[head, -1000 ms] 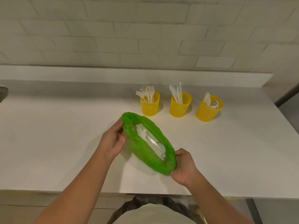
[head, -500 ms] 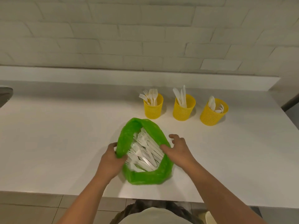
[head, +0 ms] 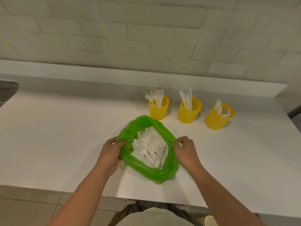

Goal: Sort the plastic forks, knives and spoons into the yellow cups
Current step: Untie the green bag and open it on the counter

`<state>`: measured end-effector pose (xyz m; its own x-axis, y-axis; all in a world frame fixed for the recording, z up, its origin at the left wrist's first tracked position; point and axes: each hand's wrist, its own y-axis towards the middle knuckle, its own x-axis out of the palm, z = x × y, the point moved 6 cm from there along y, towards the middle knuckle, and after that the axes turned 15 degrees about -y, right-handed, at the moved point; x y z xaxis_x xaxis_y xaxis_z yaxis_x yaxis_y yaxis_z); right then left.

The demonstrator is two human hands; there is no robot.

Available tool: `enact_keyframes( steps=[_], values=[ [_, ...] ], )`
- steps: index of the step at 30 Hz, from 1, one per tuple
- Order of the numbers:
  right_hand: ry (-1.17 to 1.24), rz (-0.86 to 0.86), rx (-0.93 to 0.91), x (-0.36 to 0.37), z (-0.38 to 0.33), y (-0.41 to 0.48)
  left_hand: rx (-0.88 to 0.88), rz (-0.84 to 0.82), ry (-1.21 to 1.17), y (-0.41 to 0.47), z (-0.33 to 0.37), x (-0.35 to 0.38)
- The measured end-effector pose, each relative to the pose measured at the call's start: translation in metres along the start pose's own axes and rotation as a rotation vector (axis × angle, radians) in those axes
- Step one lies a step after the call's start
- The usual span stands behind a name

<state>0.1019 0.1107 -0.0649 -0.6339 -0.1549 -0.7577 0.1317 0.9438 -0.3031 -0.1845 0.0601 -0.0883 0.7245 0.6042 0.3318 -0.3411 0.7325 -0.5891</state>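
Hands (head: pixel 109 154) (head: pixel 185 152) pinch your green bag's (head: pixel 156 173) rim; tug too hard and cutlery (head: pixel 149 145) spills across the counter (head: pixel 65 136).

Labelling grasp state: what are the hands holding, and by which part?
Both hold the green plastic bag by its rolled-open rim: the left hand grips the left edge, the right hand pinches the right edge. Neither holds the cutlery inside.

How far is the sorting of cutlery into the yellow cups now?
Started: forks stand in the left cup, knives in the middle cup, spoons in the right cup. In hand: the left hand and right hand grip the rim of the green bag. Left: the heap of cutlery inside it.
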Motion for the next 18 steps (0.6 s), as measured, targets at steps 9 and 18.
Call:
enact_keyframes(
  steps=[9,18],
  values=[
    [-0.622,-0.037,-0.590,0.015,-0.063,-0.037,-0.044,-0.033,0.553,-0.005,-0.009,-0.018],
    [-0.642,-0.076,-0.454,0.036,-0.055,-0.021,0.104,-0.027,0.359,0.003,-0.005,-0.004]
  ],
)
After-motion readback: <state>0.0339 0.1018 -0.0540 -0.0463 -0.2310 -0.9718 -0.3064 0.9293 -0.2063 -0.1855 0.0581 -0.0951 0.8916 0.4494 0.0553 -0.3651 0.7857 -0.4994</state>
